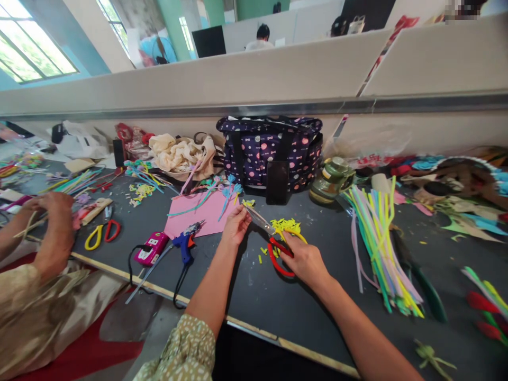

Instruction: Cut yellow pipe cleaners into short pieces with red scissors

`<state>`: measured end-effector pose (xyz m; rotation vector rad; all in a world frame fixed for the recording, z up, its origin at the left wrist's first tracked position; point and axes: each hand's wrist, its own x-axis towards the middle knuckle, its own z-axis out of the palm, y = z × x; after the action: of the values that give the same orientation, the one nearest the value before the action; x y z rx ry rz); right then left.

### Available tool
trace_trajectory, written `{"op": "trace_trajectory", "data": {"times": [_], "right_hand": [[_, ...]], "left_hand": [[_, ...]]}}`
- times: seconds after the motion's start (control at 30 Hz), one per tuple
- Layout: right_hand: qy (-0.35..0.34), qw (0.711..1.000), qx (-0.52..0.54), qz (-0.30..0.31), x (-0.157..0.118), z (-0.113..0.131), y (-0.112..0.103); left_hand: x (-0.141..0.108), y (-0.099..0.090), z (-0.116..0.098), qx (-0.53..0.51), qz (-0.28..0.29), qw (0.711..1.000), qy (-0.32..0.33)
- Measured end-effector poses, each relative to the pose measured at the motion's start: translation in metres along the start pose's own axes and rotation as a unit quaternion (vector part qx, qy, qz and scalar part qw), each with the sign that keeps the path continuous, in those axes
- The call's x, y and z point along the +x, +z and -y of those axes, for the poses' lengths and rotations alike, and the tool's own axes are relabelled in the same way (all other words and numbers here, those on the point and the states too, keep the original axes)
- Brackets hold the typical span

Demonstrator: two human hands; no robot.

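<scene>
My right hand [304, 256] grips a pair of scissors [272, 229] with one red and one yellow handle, its blades pointing up and left. At the blade tips is my left hand [237, 225], fingers pinched together; whatever lies between them is too small to make out. Small cut yellow pieces [286, 225] lie in a pile behind the scissors, with a few more scattered beneath them. Left of my left hand, a pink sheet [198, 209] carries pipe-cleaner flowers [230, 190]. A blue glue gun [185, 246] rests beside the sheet's near edge.
Behind my hands stand a dark patterned bag [254, 151], a phone [277, 182] and a green jar [331, 180]. Pipe cleaners [381, 243] lie bundled at right. At left are a magenta box [152, 248], other scissors [103, 233] and another person's hand [59, 206].
</scene>
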<state>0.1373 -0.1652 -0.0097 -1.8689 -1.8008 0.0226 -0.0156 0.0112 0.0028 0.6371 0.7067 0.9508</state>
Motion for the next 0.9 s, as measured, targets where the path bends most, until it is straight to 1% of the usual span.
{"op": "trace_trajectory", "data": {"times": [0.2,0.37,0.53,0.7,0.83,0.9], "right_hand": [[0.002,1.0,0.005,0.009,0.0007,0.0016,-0.0009],[0.001,1.0,0.01,0.011,-0.0007,-0.0016,0.0021],[0.005,0.999,0.022,0.029,-0.0018,-0.0042,0.0039],[0.011,0.999,0.025,0.037,-0.0011,-0.0025,0.0036],[0.023,0.999,0.0,0.026,-0.0005,-0.0032,0.0038],[0.032,0.999,-0.027,0.013,0.0001,-0.004,0.0023]], "left_hand": [[0.0009,-0.0012,0.0022,-0.006,-0.005,1.0,-0.007],[-0.0012,0.0018,0.0004,-0.012,-0.003,1.0,-0.008],[-0.003,0.0047,-0.0011,-0.014,-0.003,1.0,-0.013],[-0.002,0.0037,-0.0005,-0.018,-0.009,1.0,-0.02],[0.0004,0.0007,-0.0002,-0.021,-0.029,0.999,-0.016],[0.0019,-0.0009,0.0,-0.029,-0.028,0.999,-0.012]]}}
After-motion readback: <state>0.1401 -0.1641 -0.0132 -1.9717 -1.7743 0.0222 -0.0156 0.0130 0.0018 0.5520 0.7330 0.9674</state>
